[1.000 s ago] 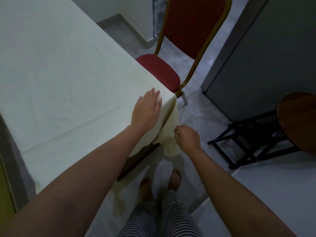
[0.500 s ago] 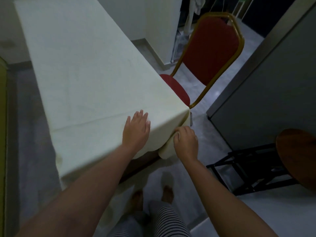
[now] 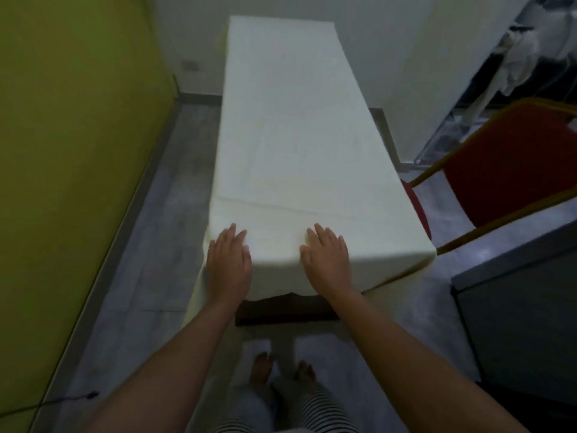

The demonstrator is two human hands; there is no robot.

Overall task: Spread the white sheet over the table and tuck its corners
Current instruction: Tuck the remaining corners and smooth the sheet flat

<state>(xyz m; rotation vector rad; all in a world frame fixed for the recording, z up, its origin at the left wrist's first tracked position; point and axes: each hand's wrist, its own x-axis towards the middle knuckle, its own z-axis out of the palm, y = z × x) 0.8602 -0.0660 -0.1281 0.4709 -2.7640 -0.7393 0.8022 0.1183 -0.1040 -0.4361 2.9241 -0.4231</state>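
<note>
Left hand flat, released, on white sheet | right hand same | red chair near right edge

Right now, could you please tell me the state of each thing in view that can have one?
Sheet: spread over the tabletop, creased across the near end.
Left hand: open, flat on the sheet's near left corner.
Right hand: open, flat on the sheet's near edge.
Table: covered, dark wood showing below.
Chair: upright, right of the table.
</note>
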